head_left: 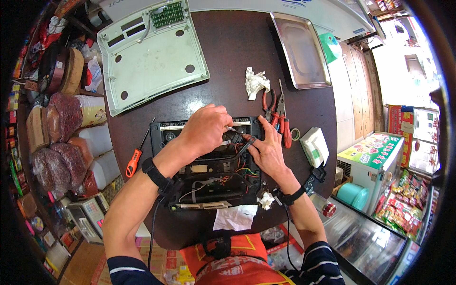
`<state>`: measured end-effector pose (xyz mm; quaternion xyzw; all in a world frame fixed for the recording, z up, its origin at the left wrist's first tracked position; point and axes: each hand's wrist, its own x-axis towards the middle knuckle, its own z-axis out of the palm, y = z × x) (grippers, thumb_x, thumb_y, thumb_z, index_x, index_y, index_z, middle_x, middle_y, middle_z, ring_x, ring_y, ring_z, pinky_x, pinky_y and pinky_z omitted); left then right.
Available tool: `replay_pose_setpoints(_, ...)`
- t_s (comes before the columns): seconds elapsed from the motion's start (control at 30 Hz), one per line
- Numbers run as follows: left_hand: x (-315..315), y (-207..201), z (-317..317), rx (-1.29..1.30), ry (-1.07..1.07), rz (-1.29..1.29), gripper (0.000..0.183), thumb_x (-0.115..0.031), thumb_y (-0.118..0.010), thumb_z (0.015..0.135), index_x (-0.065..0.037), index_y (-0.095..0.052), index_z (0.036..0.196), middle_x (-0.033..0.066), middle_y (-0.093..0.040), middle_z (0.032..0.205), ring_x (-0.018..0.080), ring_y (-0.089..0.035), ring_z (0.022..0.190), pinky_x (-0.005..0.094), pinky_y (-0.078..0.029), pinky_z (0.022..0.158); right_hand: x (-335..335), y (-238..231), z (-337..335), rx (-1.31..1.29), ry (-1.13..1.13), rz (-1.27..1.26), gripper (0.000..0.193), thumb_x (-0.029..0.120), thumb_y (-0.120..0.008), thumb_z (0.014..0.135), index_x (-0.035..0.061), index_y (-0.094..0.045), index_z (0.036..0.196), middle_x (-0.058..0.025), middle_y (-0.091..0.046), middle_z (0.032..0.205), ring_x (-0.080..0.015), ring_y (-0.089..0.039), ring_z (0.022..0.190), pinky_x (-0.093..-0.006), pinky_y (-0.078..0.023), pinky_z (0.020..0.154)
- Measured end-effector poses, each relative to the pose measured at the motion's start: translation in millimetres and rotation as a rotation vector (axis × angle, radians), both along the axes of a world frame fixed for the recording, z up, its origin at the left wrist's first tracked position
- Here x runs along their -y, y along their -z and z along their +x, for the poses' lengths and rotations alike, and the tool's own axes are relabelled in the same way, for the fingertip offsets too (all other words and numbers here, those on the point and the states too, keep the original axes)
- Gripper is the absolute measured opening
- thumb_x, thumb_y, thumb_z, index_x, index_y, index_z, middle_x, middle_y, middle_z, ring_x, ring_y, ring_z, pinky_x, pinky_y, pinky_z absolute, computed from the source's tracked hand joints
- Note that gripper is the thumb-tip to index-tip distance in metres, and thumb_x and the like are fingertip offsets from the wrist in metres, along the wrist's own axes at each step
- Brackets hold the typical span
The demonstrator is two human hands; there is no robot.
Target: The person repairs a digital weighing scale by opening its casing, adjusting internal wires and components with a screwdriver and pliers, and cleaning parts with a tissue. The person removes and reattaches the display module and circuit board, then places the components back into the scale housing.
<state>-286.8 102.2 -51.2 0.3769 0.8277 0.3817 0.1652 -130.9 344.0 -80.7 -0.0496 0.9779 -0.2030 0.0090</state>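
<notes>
An opened black electronic device housing (158, 142) lies in front of me, its coloured wires (247, 172) exposed. My left hand (205, 128) reaches over its far part, fingers closed in a pinch. A small metallic glint shows at the fingertips, but I cannot make out what they hold. My right hand (269, 151) rests at the housing's right side. Its thumb and a finger close on a black cable (243, 151) that curves into the housing, while another finger stretches along the far right edge. The left hand hides part of the inside.
A pale green cover (152, 71) with a circuit board (167, 15) lies far left. A metal tray (304, 52), crumpled tissue (256, 83), red-handled pliers (286, 130) and a white box (314, 146) are to the right. An orange screwdriver (134, 161) lies left.
</notes>
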Motion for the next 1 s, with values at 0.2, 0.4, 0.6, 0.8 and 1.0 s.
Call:
replay_pose_setpoints(0.2, -2.0, -10.6, -3.9, -0.010, -0.015, 0.064, 0.010, -0.003, -0.079, 0.089, -0.001, -0.081, 0.099, 0.0136, -0.076, 0.098, 0.0372, -0.072, 0.099, 0.0480, -0.057, 0.091, -9.0, -10.2, -6.7, -0.050, -0.007, 0.018, 0.040, 0.022, -0.086, 0.091, 0.0214, -0.084, 0.131, -0.0220, -0.041, 0.172, -0.0436, -0.045, 0.154, -0.0544, -0.040, 0.121)
replay_pose_setpoints(0.4, -12.1, -32.7, -3.2, -0.095, -0.008, 0.126, 0.009, -0.003, -0.078, 0.089, -0.001, -0.080, 0.097, 0.0133, -0.076, 0.098, 0.0376, -0.071, 0.098, 0.0483, -0.057, 0.089, -18.8, -31.1, -6.8, -0.103, -0.003, 0.055, 0.037, 0.026, -0.086, 0.094, 0.0209, -0.084, 0.131, -0.0220, -0.041, 0.172, -0.0446, -0.044, 0.154, -0.0553, -0.038, 0.123)
replay_pose_setpoints(0.6, -30.6, -68.6, 12.5, -0.150, 0.043, 0.142, 0.010, -0.003, -0.078, 0.088, -0.002, -0.080, 0.098, 0.0130, -0.075, 0.098, 0.0375, -0.070, 0.095, 0.0483, -0.056, 0.086, -32.2, -68.3, 18.3, -0.121, 0.024, 0.098, 0.035, 0.028, -0.085, 0.096, 0.0187, -0.083, 0.130, -0.0221, -0.040, 0.173, -0.0443, -0.044, 0.153, -0.0549, -0.039, 0.121)
replay_pose_setpoints(0.8, -45.7, -79.4, 83.7, -0.112, 0.140, 0.249, 0.010, -0.003, -0.077, 0.088, -0.002, -0.080, 0.097, 0.0135, -0.073, 0.097, 0.0376, -0.069, 0.095, 0.0480, -0.056, 0.086, -37.6, -94.1, 110.9, -0.085, 0.084, 0.113, 0.037, 0.029, -0.085, 0.093, 0.0182, -0.084, 0.128, -0.0212, -0.042, 0.172, -0.0426, -0.044, 0.155, -0.0542, -0.038, 0.121)
replay_pose_setpoints(1.0, -58.0, -62.1, 152.2, -0.020, 0.200, 0.040, 0.011, -0.005, -0.074, 0.091, -0.005, -0.082, 0.098, 0.0124, -0.074, 0.099, 0.0363, -0.070, 0.098, 0.0470, -0.056, 0.091, -37.1, -79.8, 195.2, 0.040, 0.165, 0.075, 0.029, 0.024, -0.088, 0.088, 0.0140, -0.085, 0.115, -0.0185, -0.054, 0.162, -0.0409, -0.050, 0.150, -0.0543, -0.041, 0.118)
